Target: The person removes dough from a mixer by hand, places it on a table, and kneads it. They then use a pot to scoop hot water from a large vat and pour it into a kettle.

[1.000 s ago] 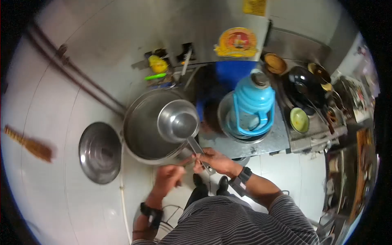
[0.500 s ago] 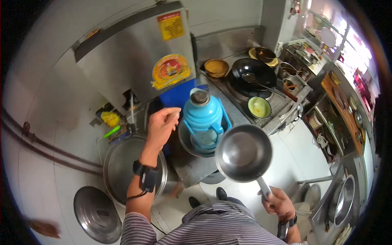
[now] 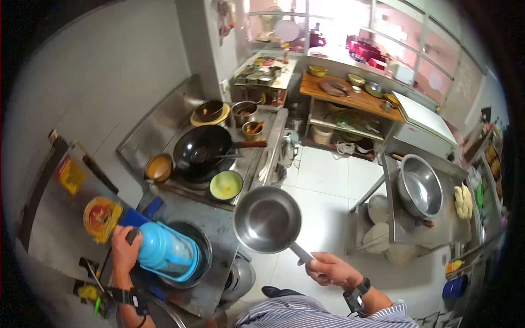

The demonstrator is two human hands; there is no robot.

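Observation:
My right hand (image 3: 326,269) is closed round the handle of a metal frying pan (image 3: 267,220), held above the floor to the right of the counter. My left hand (image 3: 124,246) is at the dark stopper (image 3: 132,235) of a light-blue thermos flask (image 3: 167,252), its fingers bent against it. The flask stands in a dark round basin (image 3: 205,257) on the metal counter (image 3: 216,218). Just behind the pan, a green bowl (image 3: 225,185) sits at the stove's edge.
A black wok (image 3: 202,147) rests on the stove, with a wooden bowl (image 3: 159,167) to its left. Two small pots stand beyond. On the right are a metal table (image 3: 394,227) with a large steel bowl (image 3: 420,186). A wooden-topped shelf (image 3: 350,98) stands at the back.
The view has turned to the right. My left hand has moved from beside the flask onto its stopper. The frying pan is still in my right hand.

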